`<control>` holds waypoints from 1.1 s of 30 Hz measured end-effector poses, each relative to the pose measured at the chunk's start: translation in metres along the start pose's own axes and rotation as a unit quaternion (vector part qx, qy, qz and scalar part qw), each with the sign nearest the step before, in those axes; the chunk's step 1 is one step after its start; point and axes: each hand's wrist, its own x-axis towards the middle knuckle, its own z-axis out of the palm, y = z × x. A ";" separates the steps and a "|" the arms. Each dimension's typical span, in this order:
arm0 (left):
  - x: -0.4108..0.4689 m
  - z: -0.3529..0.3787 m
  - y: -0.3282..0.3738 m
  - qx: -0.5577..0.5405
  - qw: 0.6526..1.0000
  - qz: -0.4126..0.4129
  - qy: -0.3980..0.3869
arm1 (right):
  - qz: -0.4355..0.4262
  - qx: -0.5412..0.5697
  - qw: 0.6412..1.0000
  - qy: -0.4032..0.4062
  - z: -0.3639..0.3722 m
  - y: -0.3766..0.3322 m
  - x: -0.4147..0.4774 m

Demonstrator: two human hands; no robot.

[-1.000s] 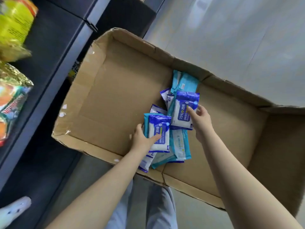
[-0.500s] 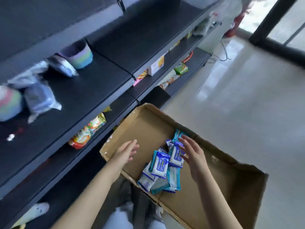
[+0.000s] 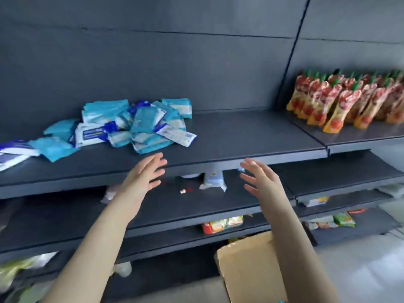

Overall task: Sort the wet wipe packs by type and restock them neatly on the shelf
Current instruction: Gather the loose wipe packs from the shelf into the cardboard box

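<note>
We hold both hands up in front of the shelf [image 3: 240, 136], apart from each other. Our left hand [image 3: 144, 176] has its fingers straight and spread and grips nothing. Our right hand [image 3: 260, 180] is the same, palm turned inward. Neither touches a pack.

The wet wipe packs [image 3: 135, 125] lie in a loose, overlapping heap on the shelf, just beyond and to the left of our left fingertips. Teal ones and blue-and-white ones are mixed, and a few trail off farther left.

Between our hands, on the level below, lies a small white pack [image 3: 213, 180]. Rows of red-and-yellow pouches [image 3: 341, 99] stand well up and right of our right hand. A cardboard box [image 3: 247, 270] sits under our right forearm.
</note>
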 end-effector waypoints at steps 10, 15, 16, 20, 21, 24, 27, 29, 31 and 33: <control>0.028 -0.265 0.027 0.062 0.987 0.027 0.149 | -0.039 -0.013 0.993 -0.109 0.262 -0.024 0.013; 0.052 -0.331 0.030 0.101 0.978 0.003 0.182 | -0.019 -0.073 0.984 -0.162 0.338 -0.023 0.034; 0.060 -0.340 0.028 0.118 0.975 -0.002 0.188 | -0.021 -0.088 0.982 -0.167 0.351 -0.022 0.041; 0.093 -0.356 0.018 0.169 0.964 -0.031 0.202 | -0.096 -0.187 0.954 -0.214 0.393 -0.013 0.077; 0.101 -0.358 0.015 0.184 0.961 -0.033 0.205 | -0.117 -0.214 0.942 -0.231 0.401 -0.011 0.088; 0.125 -0.363 0.010 0.229 0.950 -0.023 0.213 | -0.170 -0.286 0.902 -0.275 0.421 -0.007 0.126; 0.149 -0.377 0.005 0.285 0.933 -0.004 0.219 | -0.195 -0.366 0.864 -0.284 0.438 0.002 0.161; 0.162 -0.390 0.001 0.328 0.922 0.013 0.206 | -0.205 -0.423 0.838 -0.276 0.446 0.006 0.175; 0.172 -0.403 -0.001 0.356 0.913 0.005 0.200 | -0.212 -0.464 0.813 -0.279 0.451 0.002 0.180; 0.179 -0.415 -0.003 0.394 0.894 -0.012 0.211 | -0.195 -0.472 0.815 -0.273 0.455 -0.006 0.182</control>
